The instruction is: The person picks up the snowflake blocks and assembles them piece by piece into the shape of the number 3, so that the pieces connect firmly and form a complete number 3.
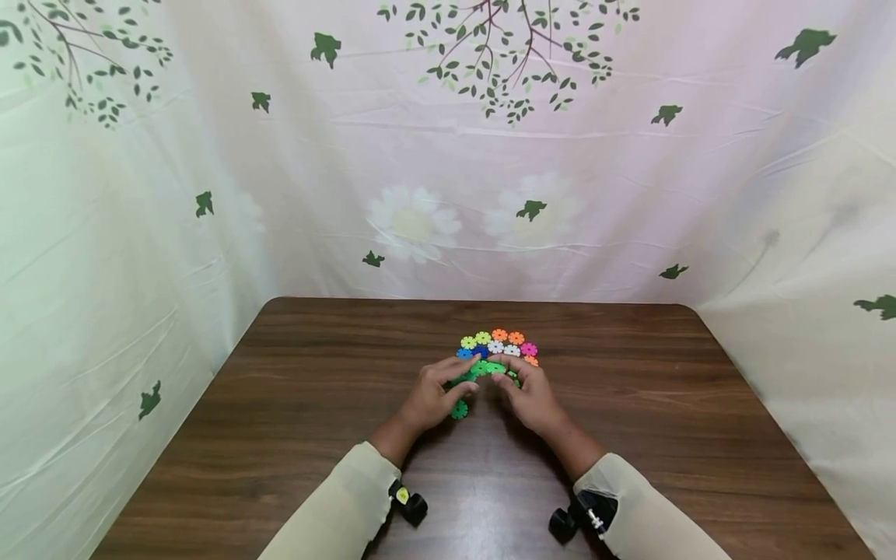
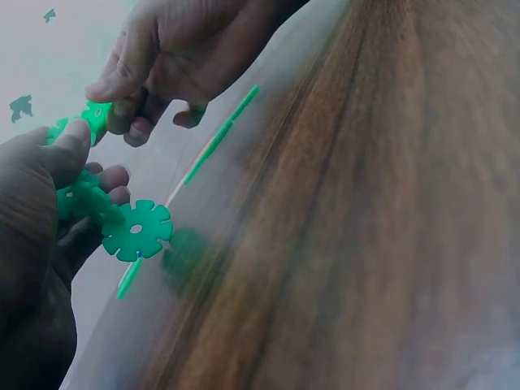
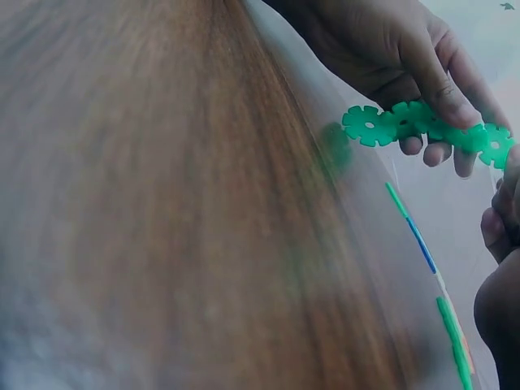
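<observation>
Between the two hands hangs a short chain of green flower-shaped discs [image 2: 136, 231], notched around the edge with a small hole in the middle. My left hand [image 1: 430, 397] pinches the chain between thumb and fingers, and its lower end dangles free above the table. At the chain's other end, my right hand [image 1: 532, 398] pinches a green disc [image 2: 97, 119] between thumb and fingertips. In the right wrist view the left hand [image 3: 406, 61] grips the chain from above. The right fingertips meet its end disc [image 3: 495, 146] at the frame's edge.
Just beyond the hands, blue, yellow, orange discs [image 1: 516, 337], white and pink discs [image 1: 529, 349] lie flat on the brown wooden table [image 1: 336, 373]. Several green discs [image 2: 219, 134] lie there too. A patterned curtain [image 1: 448, 155] hangs behind and along both sides.
</observation>
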### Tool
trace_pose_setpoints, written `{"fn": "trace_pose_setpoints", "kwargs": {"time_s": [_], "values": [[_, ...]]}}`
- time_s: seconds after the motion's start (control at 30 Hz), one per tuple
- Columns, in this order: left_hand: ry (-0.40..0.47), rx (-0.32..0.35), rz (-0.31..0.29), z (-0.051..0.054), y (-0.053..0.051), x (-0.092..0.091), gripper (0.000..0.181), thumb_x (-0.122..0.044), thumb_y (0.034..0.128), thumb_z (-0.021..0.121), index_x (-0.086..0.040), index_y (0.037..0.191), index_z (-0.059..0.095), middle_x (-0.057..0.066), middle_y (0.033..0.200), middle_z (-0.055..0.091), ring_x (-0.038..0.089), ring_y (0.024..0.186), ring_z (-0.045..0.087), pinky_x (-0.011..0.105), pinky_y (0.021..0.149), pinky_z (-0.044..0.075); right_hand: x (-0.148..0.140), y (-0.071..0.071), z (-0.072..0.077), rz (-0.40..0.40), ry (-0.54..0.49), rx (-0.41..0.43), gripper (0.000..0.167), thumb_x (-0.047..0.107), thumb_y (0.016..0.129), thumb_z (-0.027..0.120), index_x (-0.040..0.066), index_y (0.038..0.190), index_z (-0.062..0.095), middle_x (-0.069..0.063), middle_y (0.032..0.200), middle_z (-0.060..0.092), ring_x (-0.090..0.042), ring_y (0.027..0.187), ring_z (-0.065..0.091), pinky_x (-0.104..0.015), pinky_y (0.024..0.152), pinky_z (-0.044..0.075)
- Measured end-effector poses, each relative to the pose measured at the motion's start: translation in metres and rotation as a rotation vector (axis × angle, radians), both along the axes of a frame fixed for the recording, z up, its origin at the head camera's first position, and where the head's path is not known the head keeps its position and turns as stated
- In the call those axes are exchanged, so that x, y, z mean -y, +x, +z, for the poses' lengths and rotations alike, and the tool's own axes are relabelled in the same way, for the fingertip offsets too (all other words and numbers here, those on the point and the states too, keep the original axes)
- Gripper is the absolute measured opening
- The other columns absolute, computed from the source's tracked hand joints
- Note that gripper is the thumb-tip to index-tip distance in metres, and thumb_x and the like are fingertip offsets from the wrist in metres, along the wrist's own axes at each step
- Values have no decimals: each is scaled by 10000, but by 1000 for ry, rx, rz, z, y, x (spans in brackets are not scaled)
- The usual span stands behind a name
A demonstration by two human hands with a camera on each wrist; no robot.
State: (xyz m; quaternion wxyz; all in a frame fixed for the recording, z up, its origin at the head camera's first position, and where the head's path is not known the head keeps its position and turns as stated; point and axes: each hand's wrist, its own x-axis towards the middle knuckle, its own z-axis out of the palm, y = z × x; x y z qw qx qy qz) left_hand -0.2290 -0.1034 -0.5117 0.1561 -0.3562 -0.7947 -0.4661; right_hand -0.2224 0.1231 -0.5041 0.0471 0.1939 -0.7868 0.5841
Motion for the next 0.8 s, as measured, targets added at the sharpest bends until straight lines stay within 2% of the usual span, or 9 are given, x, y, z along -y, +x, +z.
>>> {"fn": "trace_pose_setpoints", "kwargs": {"time_s": [0.03,0.1,0.23,0.27,0.37,0.5,0.7,0.8], "values": [[-4,9,-1,0,0,0,496,-49,1006,759,-3,1487,648,212,1354,753,357,1260,742,479,1035,627,0,0,0,3,-1,8,274,30,1090,635,-16,1347,715,-216,1362,738,-21,1022,620,-182,871,521],[-11,24,-2,1,1,0,500,-57,1008,759,-12,1492,645,212,1366,749,357,1274,735,480,1046,622,0,1,1,5,-2,17,276,28,1090,634,-19,1350,713,-218,1370,737,-4,1004,610,-179,859,514],[-3,29,-12,1,1,0,502,-50,1015,746,-8,1503,633,219,1374,744,365,1272,735,478,1049,621,0,2,1,4,-20,14,282,28,1089,634,-28,1355,711,-236,1398,726,-24,1073,634,-171,895,519],[-2,25,-14,1,1,-1,502,-48,1017,742,-5,1504,631,219,1375,744,366,1268,737,476,1048,622,1,2,1,1,-26,15,282,22,1087,635,-33,1353,711,-241,1413,719,-29,1145,630,-169,936,518],[1,18,-16,0,1,-2,504,-44,1013,740,5,1503,628,218,1344,758,356,1218,758,472,1021,633,2,3,1,-4,-46,34,277,8,1083,634,-46,1344,711,-252,1407,719,-22,1137,632,-161,933,516],[8,24,-16,-2,1,-2,506,-37,1007,741,14,1497,628,212,1305,775,339,1155,780,477,992,643,5,4,1,-9,-68,59,273,-8,1079,632,-62,1336,708,-288,1309,737,0,909,612,-168,795,516],[-2,-4,-3,0,1,-2,503,-23,989,760,45,1472,640,215,1289,784,334,1145,787,463,999,644,8,4,2,-17,-65,25,269,1,1070,653,-60,1325,714,-276,1312,748,6,877,627,-180,746,530],[-12,-8,5,2,3,-2,504,-26,986,770,43,1470,646,221,1309,775,342,1179,778,471,1018,636,8,4,4,-11,-61,34,276,-9,1068,651,-67,1332,707,-299,1238,745,-22,676,551,-199,631,492]]}}
